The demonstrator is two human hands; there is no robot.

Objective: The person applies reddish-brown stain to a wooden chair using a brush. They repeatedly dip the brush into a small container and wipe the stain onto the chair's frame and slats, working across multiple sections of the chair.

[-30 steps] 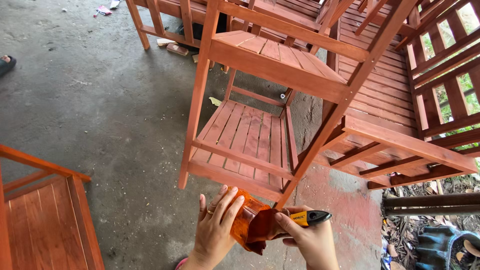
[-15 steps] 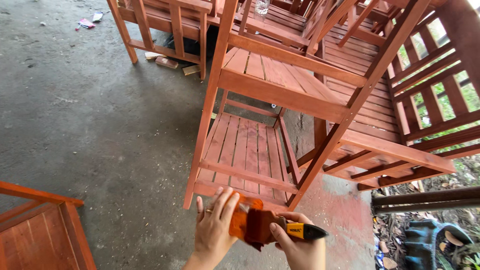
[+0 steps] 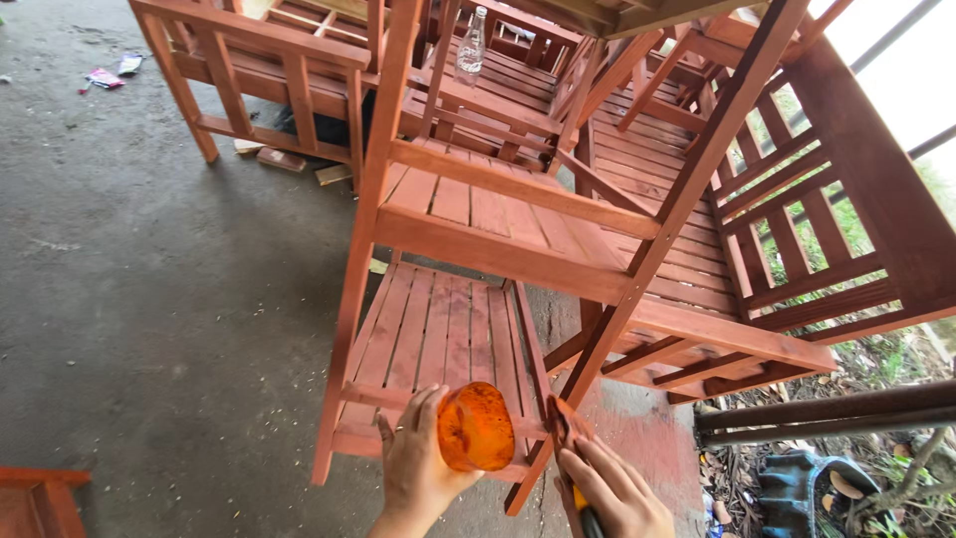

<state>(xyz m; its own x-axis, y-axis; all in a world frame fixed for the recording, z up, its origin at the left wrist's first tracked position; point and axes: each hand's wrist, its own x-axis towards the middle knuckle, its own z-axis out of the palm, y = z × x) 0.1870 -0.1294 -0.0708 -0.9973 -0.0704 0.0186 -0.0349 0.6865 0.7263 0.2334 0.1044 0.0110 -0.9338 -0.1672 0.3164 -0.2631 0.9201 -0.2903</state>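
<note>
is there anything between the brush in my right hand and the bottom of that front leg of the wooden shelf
Nothing visible does. The brush in the right hand lies right at the slanted front leg, near its foot. The orange container in the left hand sits off to the side.

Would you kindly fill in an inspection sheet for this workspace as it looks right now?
Surface: grey concrete floor, stained.
Job's things: orange plastic cup; paintbrush with bristles at the reddish wooden shelf rack.
Clutter: clear bottle on a bench; wrappers and wood scraps on the floor.
Hands: left hand holds the cup; right hand holds the brush.
Cables: nothing seen.
Surroundings: stacked slatted benches, dark pipes, leaf litter.
</note>
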